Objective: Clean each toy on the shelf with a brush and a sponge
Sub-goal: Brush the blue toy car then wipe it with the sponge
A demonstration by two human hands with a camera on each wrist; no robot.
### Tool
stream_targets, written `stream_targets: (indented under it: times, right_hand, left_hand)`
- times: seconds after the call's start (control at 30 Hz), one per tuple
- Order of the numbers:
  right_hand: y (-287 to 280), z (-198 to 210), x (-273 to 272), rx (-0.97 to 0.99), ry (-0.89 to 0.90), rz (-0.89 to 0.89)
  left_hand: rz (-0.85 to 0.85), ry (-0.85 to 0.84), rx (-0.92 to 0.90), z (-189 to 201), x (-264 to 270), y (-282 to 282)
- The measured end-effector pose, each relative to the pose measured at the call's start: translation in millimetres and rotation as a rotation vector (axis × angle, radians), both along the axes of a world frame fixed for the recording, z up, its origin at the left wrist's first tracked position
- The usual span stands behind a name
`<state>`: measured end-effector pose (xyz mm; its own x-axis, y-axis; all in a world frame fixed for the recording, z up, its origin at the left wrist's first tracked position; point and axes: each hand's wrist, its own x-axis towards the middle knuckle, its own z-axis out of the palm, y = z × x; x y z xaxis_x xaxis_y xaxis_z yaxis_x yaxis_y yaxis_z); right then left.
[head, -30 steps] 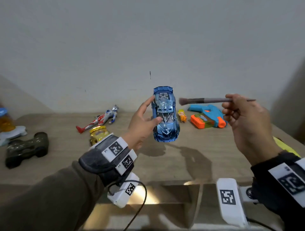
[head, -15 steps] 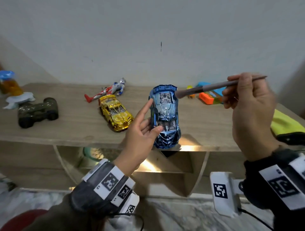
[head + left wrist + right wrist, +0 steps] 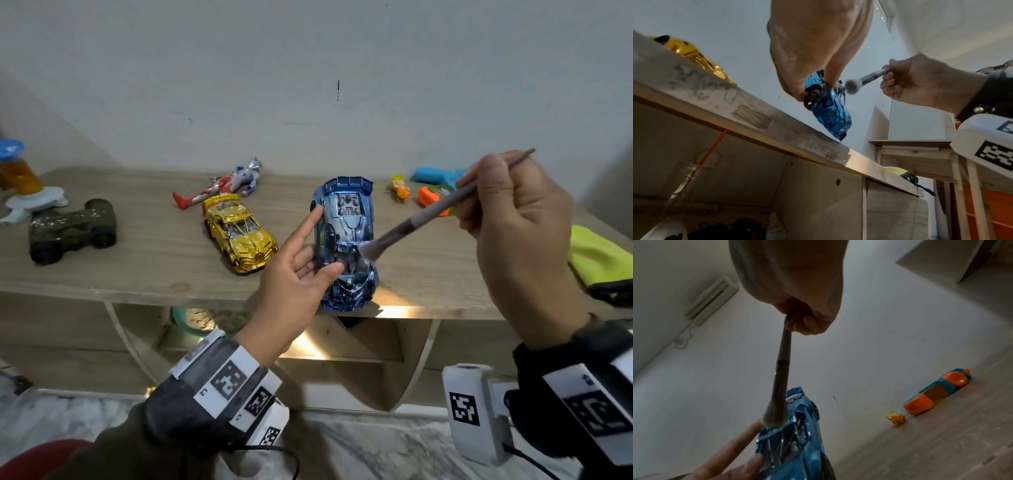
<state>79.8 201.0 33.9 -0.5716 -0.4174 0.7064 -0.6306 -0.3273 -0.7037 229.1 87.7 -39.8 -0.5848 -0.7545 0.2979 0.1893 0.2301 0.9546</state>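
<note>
Two hands — left hand [image 3: 294, 274] grips car [image 3: 347, 240], right hand [image 3: 513, 219] pinches brush [image 3: 411, 228].
Sweep lightly — keep bristles flat on the roof.

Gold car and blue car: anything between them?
Head view: only the left hand, holding the blue car; the gold car sits apart on the shelf.

A glossy, mirror-like chrome finish is shown by the blue toy car [image 3: 347, 240] and the gold car [image 3: 239, 233]. Matt wood grain is seen on the shelf [image 3: 154, 246]. Soft bristles tip the brush [image 3: 411, 226].
</note>
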Motion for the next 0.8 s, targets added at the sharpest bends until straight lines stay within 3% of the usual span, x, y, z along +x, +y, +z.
stream_targets:
  times: [0.1,0.23,0.33,0.53,0.63,0.8]
  right_hand:
    - [3,4,4,-0.081,0.039,-0.004]
    - [2,-1,10,0.073,0.044,0.04]
    - [4,2,11,-0.038,0.041,0.009]
    - [4,2,14,0.056,0.12,0.015]
    - [4,5,18,-0.037,0.162,0.003]
    - [4,3,24,0.028,0.296,-0.041]
  left_hand:
    - [0.013,0.003,-0.014,-1,0,1]
    - [0.018,-0.003,-0.038,0,1,4]
    - [0.016,0.007,-0.034,0,2,4]
    - [0.04,0.025,-0.032,2,2,6]
    - [0.056,0.018,-0.045,1,1,4]
    - [0.06,0.023,-0.042,1,1,6]
